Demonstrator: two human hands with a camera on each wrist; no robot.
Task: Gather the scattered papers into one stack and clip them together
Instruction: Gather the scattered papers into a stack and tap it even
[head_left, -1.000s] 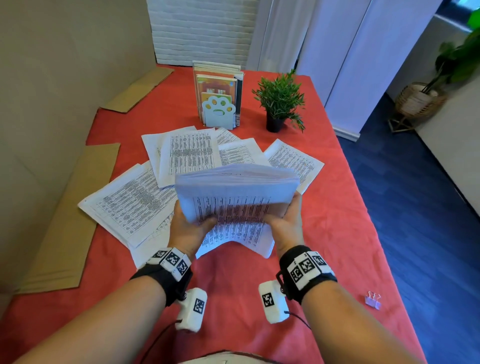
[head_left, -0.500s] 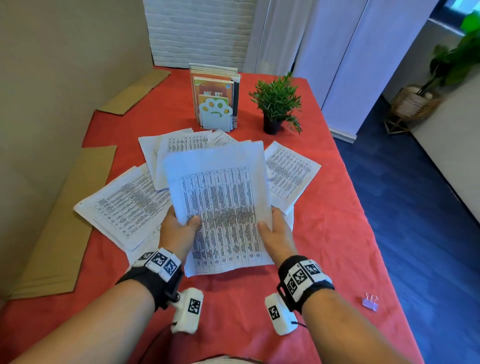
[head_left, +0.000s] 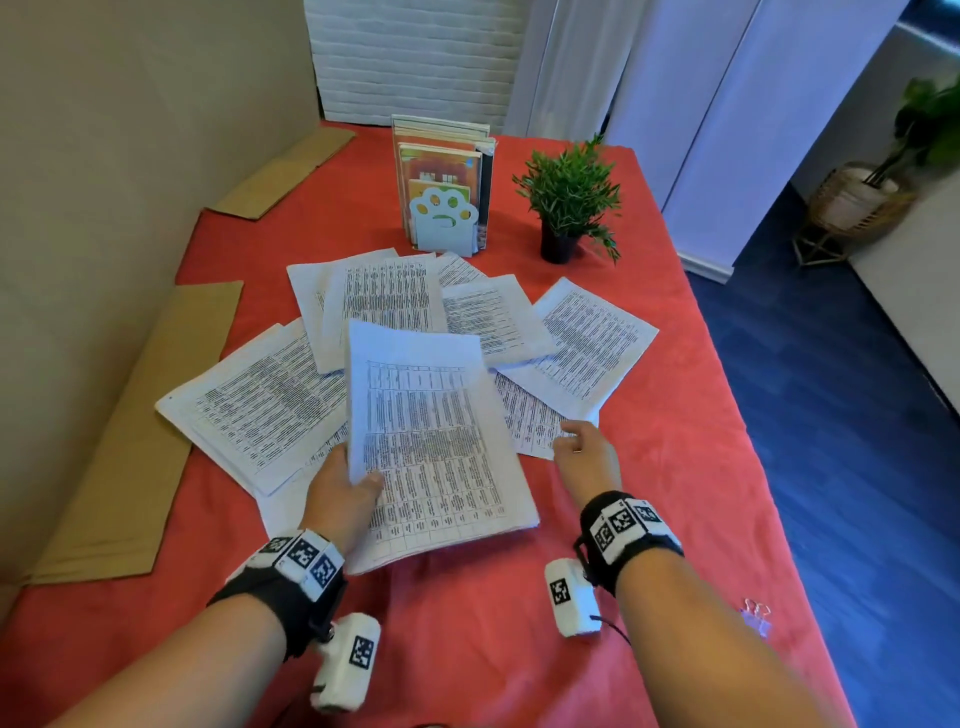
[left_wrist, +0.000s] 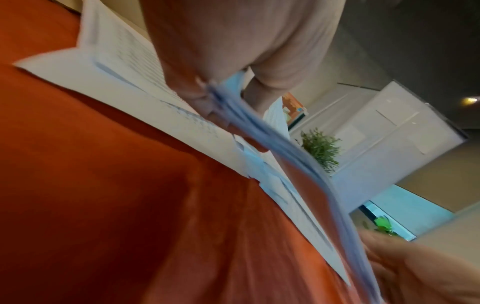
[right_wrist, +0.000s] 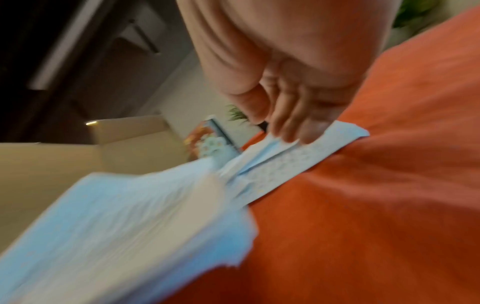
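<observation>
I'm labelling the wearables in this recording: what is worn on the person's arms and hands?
The arms are bare, with no sleeves or gloves. Each wrist has a black strap topped by white blocks printed with black square markers, left and right. Beneath each hangs a white padded camera pod with its own marker and a thin black cable.

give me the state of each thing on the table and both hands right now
gathered stack: lifted at its left edge, gripped by the left hand
left hand: thumb on top of the stack, holding it
right hand: off the stack, fingertips on a loose sheet
loose sheets: still fanned out flat on the red cloth
binder clip: lying unused by the table's right edge
books: upright in the paw bookend
potted plant: upright
</observation>
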